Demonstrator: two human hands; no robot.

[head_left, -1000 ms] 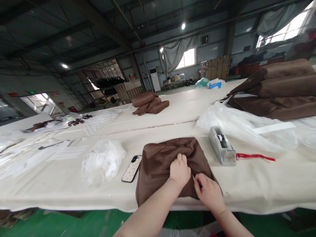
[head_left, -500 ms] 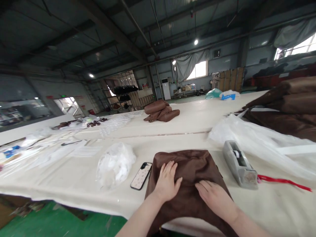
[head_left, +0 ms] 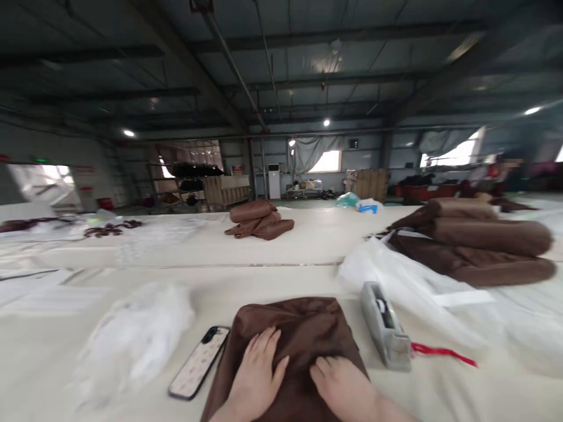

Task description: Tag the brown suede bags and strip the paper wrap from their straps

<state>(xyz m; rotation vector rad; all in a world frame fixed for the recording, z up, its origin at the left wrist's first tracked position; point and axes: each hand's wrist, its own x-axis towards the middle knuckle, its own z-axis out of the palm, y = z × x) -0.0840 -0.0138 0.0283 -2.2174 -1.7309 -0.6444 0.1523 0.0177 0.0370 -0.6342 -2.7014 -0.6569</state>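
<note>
A folded brown fabric piece [head_left: 294, 328] lies on the white table [head_left: 316, 240] right in front of me. My left hand [head_left: 255, 381] rests flat on its left half, fingers stretched out. On the right half lies my right hand [head_left: 343, 390], also flat with its fingers extended. Both hands press on the cloth and hold nothing.
A phone [head_left: 200, 363] in a patterned case lies left of the fabric, beside a crumpled clear plastic bag [head_left: 132, 340]. A grey tape dispenser [head_left: 385, 328] and a red strap [head_left: 440, 353] sit to the right. Stacked brown fabric [head_left: 475, 246] and plastic sheeting [head_left: 404, 281] fill the right; more brown fabric [head_left: 257, 220] lies farther back.
A second ago my fingers were pinching the fabric's near edge; now both hands lie flat on top. The view has tilted upward, so hands and cloth sit lower in the frame.
</note>
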